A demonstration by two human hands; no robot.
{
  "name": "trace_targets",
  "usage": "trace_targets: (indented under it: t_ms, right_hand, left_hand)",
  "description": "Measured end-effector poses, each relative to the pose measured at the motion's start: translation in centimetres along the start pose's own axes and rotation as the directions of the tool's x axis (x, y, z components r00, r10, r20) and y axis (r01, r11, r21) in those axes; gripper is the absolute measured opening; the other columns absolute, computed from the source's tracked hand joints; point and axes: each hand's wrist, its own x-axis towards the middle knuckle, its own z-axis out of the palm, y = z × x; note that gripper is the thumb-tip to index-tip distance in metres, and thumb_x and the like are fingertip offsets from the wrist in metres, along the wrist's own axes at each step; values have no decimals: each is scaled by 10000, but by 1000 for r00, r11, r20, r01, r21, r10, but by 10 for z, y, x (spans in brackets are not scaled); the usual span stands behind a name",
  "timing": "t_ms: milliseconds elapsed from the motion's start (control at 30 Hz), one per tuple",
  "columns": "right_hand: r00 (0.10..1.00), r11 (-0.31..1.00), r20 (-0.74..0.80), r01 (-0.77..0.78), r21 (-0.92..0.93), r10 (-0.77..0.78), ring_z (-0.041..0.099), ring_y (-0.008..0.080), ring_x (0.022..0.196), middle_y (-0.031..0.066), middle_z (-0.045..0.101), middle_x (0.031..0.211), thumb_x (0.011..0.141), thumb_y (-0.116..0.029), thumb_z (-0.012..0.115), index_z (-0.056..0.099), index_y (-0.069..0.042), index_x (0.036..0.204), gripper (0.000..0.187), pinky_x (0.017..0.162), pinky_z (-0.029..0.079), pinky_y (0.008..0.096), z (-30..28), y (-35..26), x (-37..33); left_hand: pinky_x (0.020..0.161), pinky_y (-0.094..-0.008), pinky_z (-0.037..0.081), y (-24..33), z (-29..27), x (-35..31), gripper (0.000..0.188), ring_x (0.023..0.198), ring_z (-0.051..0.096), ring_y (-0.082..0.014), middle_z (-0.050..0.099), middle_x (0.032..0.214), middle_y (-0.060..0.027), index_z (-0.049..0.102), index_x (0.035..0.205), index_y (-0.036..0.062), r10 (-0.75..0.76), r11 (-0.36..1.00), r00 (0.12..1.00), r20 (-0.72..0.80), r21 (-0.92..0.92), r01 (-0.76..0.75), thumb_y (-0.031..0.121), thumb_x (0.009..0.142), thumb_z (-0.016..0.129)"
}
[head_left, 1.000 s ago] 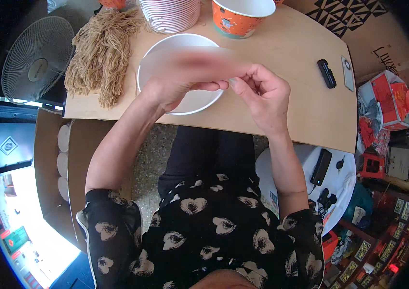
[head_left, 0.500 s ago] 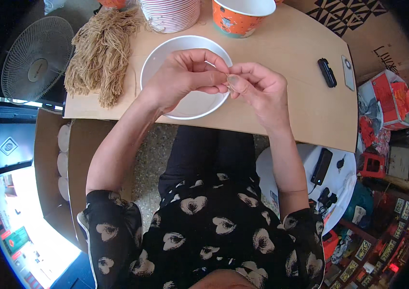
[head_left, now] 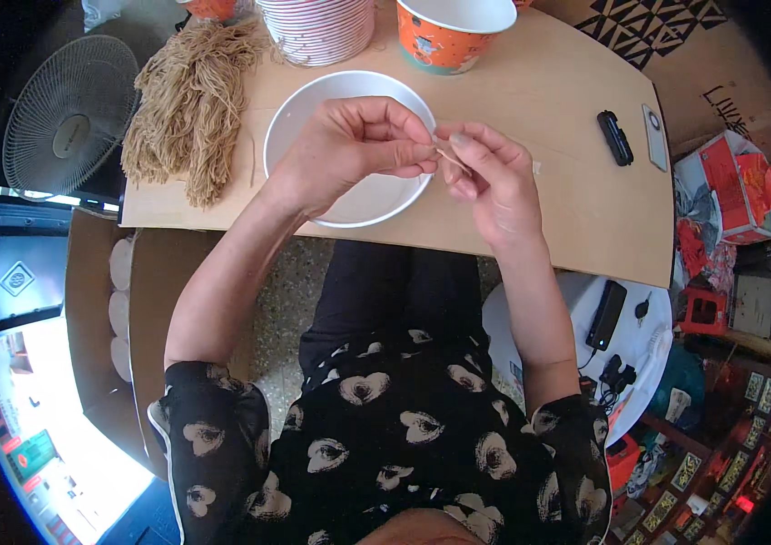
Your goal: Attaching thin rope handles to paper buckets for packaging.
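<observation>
Over a white bowl [head_left: 349, 214] at the table's near edge, my two hands meet with their fingertips close together. A thin tan strand [head_left: 454, 161], which looks like a bit of string, runs between the fingertips. My left hand [head_left: 354, 141] is closed in a pinch on one end of it. My right hand [head_left: 494, 177] pinches the strand too, its fingers curled and thumb bent over. To the left lies a thick bundle of tan string [head_left: 190, 109], its loose ends spilling toward the near edge. One stray strand [head_left: 252, 162] lies between bundle and bowl.
A stack of paper bowls [head_left: 317, 32] and an orange paper tub [head_left: 454, 36] stand at the back. A black clip-like object [head_left: 614, 138] and a silver object [head_left: 655, 136] lie at right. Left are a fan [head_left: 72, 118] and an open carton [head_left: 154, 318]; a white stool [head_left: 649, 363] is right.
My right hand has turned and curled its fingers in, drawing slightly back from the left fingertips. More of the strand now shows between them. The left hand has hardly moved.
</observation>
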Motion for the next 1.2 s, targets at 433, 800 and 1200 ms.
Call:
trace_targets:
  t_ms: [433,800,1200]
  right_hand:
    - [988,920,44,154,-361,-148,606,61,686,34,661,760,923,-57,652,669,35,1032,144,565,435,178,2,-7,-5]
    - [982,903,63,190,-385,-180,580,55,662,30,652,763,929,-82,658,660,36,985,130,587,455,198,2,-7,-5]
    - [999,952,24,52,-302,-47,503,40,603,28,627,736,944,-188,661,654,23,1027,227,532,384,183,-2,-14,-4]
  left_hand:
    - [791,-258,586,1,4,1,97,858,707,-153,713,907,-94,679,982,-23,-12,997,1000,13,72,11,-11,887,672]
    - [794,-266,582,1,3,2,107,879,707,-167,721,936,-120,673,975,-31,-27,997,999,20,74,25,-19,869,682]
    - [807,-275,581,0,2,1,86,879,707,-172,719,933,-129,669,958,-30,16,998,999,37,67,-18,-40,873,662]
